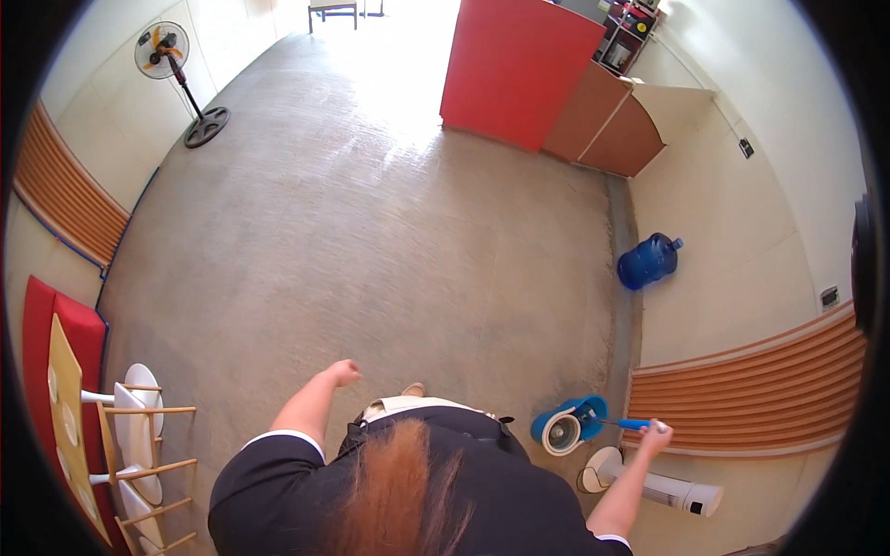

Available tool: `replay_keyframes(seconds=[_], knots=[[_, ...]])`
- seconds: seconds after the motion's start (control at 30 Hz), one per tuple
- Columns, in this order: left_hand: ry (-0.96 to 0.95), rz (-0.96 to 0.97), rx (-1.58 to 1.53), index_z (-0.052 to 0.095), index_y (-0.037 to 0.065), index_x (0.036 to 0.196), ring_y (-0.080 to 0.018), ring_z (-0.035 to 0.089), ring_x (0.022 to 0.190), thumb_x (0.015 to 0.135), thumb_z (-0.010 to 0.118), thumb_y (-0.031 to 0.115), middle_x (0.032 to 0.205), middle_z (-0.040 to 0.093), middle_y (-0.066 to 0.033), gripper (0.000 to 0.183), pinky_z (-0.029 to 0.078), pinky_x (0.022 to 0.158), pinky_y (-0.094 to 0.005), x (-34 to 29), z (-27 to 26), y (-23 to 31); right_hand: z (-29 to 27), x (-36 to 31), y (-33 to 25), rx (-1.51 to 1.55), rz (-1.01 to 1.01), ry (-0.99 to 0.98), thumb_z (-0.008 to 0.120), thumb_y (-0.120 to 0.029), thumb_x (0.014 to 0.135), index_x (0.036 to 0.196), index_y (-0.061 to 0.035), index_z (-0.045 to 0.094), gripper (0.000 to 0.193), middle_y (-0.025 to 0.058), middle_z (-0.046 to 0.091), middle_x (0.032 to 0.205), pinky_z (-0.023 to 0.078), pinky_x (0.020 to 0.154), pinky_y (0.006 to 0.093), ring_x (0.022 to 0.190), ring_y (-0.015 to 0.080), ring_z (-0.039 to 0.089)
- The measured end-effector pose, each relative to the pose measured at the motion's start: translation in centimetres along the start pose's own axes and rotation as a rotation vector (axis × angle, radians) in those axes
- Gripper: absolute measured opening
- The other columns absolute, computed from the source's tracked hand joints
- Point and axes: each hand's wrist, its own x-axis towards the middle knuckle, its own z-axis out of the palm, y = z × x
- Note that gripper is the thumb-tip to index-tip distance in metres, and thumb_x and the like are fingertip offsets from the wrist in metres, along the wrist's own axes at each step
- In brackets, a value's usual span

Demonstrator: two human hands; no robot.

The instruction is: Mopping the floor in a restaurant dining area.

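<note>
In the head view, the person's right hand is closed around the upper end of a long handle with a blue grip. From that hand the handle runs leftward to a blue bucket, which stands on the floor to the hand's left. A pale round basket sits at the bucket's near-left side, farther from the hand than the handle's lower end; what is fixed to that end is too small to tell. Just below the right hand is a white column-shaped appliance, and well beyond the hand, by the wall, a blue water jug. The left hand, well apart from the bucket, is drawn into a loose fist above the floor.
</note>
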Motion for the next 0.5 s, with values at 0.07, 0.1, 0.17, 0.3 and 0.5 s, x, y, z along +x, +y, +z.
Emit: replay_keyframes(seconds=[0.07,0.1,0.17,0.3,0.5], knots=[[-0.011,0.056,-0.005,0.053,0.006,0.104,-0.0228,0.053,0.095,0.069,0.061,0.028,0.102,0.056,-0.0124,0.042,0.042,0.08,-0.0316,0.7,-0.5,1.8,-2.0,2.5,-2.5,0.075,-0.026,0.097,0.059,-0.017,0.077,0.08,-0.0037,0.044,0.02,0.0076,0.053,0.063,0.042,0.033,0.0219,0.044,0.0128,0.052],[0.019,0.08,-0.062,0.053,0.006,0.103,-0.0231,0.054,0.093,0.069,0.062,0.028,0.1,0.057,-0.0121,0.042,0.043,0.08,-0.0316,1.0,-0.8,2.6,-3.1,3.5,-3.5,0.206,-0.009,0.147,0.058,-0.017,0.078,0.082,-0.0031,0.045,0.02,0.0083,0.054,0.064,0.044,0.035,0.022,0.048,0.014,0.054],[0.039,0.112,-0.114,0.054,0.006,0.102,-0.0234,0.055,0.091,0.068,0.063,0.029,0.099,0.058,-0.0118,0.042,0.043,0.079,-0.0316,1.5,-1.6,3.8,-5.2,4.5,-5.0,0.419,0.062,0.187,0.057,-0.015,0.078,0.085,-0.0014,0.046,0.019,0.0079,0.053,0.07,0.05,0.048,0.0252,0.06,0.0159,0.057],[0.01,0.063,-0.089,0.054,0.006,0.102,-0.0229,0.055,0.092,0.068,0.063,0.028,0.099,0.058,-0.0118,0.042,0.043,0.079,-0.0314,2.5,-2.8,4.3,-8.1,5.2,-7.5,0.547,0.127,0.126,0.056,-0.016,0.079,0.094,-0.0062,0.046,0.021,0.0086,0.052,0.083,0.05,0.05,0.0262,0.068,0.0171,0.058],[0.035,0.043,0.041,0.054,0.007,0.102,-0.0232,0.054,0.092,0.068,0.063,0.029,0.098,0.058,-0.0128,0.041,0.043,0.079,-0.0315,3.5,-4.1,0.1,-14.2,7.6,-13.5,0.411,-0.044,-0.037,0.058,-0.027,0.077,0.111,-0.013,0.042,0.04,0.0033,0.052,0.092,0.044,0.052,0.0289,0.075,0.0199,0.06]])
